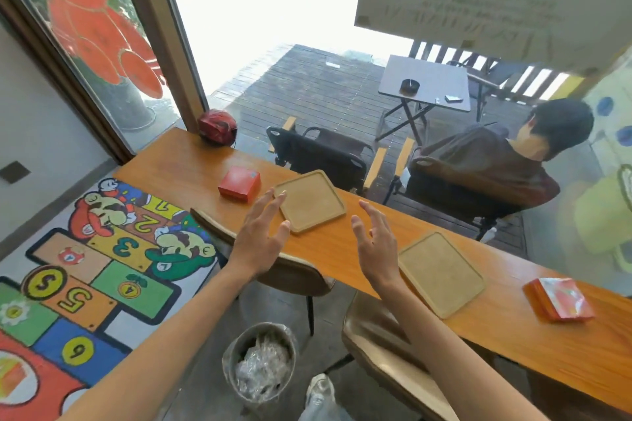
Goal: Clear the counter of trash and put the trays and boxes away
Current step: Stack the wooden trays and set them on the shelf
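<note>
A long wooden surface (191, 161) by a big window, two trays and two red boxes on it.

Both hands are open with fingers spread and grip nothing: the left hand (261, 237) is at the 7 o'clock edge of the far tray (309, 202), perhaps touching it, and the right hand (376, 243) hovers between this tray and the near tray (441, 273), which lies toward 4 o'clock. One red box (239, 183) sits at 9 o'clock from the far tray; the other red box (561, 299) is at 3 o'clock from the near tray. The trash bin (260, 361) on the floor holds crumpled plastic, and no loose trash shows on top, so I judge the trash part done; trays and boxes are left.
</note>
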